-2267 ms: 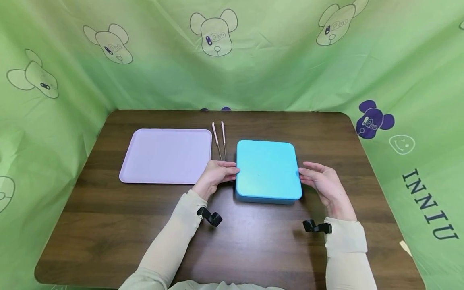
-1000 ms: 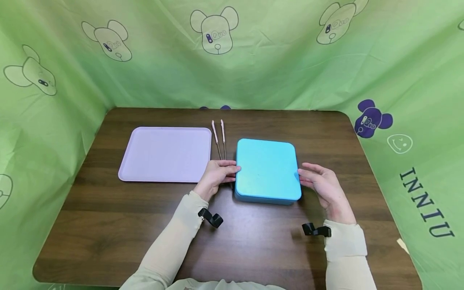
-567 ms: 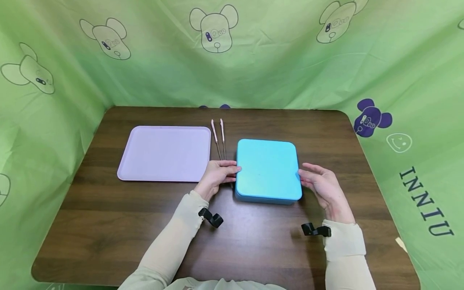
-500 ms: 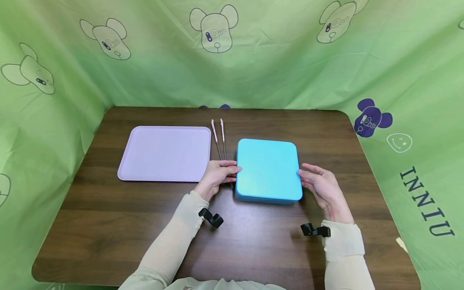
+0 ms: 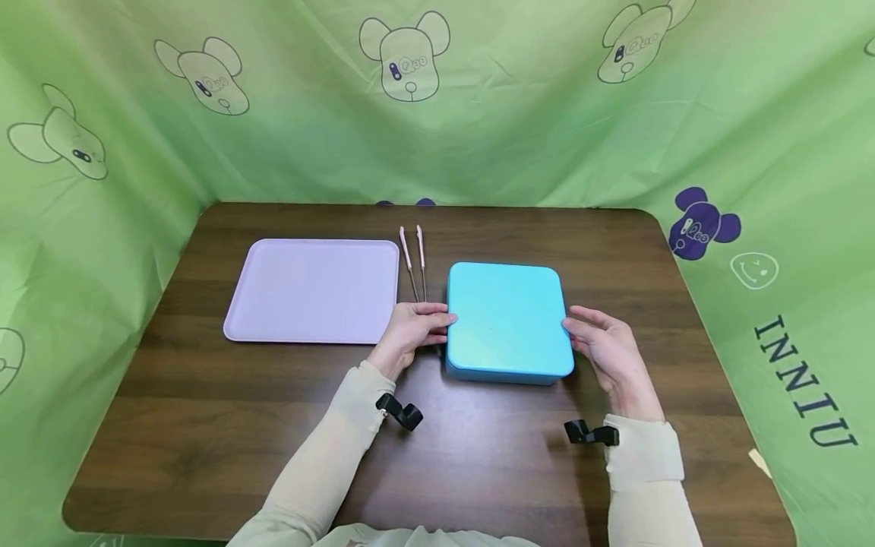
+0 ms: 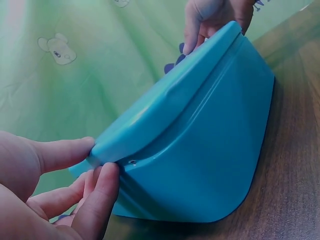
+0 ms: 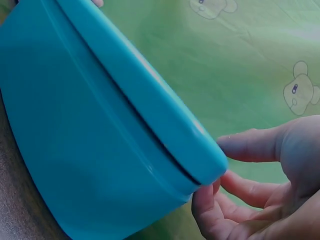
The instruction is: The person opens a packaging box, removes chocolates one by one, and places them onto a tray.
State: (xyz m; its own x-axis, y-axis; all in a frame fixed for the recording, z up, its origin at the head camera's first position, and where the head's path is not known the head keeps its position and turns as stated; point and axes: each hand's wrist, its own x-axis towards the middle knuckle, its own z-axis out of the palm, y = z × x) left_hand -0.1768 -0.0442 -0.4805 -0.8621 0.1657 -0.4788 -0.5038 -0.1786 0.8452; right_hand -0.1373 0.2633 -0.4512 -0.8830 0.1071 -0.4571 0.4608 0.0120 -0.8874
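Observation:
A turquoise box (image 5: 509, 374) with a matching lid (image 5: 509, 319) stands on the brown table, right of centre. My left hand (image 5: 417, 327) pinches the lid's left edge; in the left wrist view my thumb lies on the lid (image 6: 165, 105) and a finger sits under its lip against the box body (image 6: 200, 165), my left hand (image 6: 100, 157) low at the left. My right hand (image 5: 598, 342) pinches the right edge of the lid (image 7: 140, 90), one finger at the rim and the thumb below it beside the box body (image 7: 75, 150). A thin dark gap shows there under the lid.
A flat lilac tray (image 5: 311, 289) lies left of the box. Two thin pink-handled sticks (image 5: 415, 262) lie side by side between tray and box, just beyond my left fingers. Green printed cloth (image 5: 478, 137) walls in the table (image 5: 205, 425) on three sides.
The lid has shifted slightly to the right over the box. Both hands stay at its sides in the same hold.

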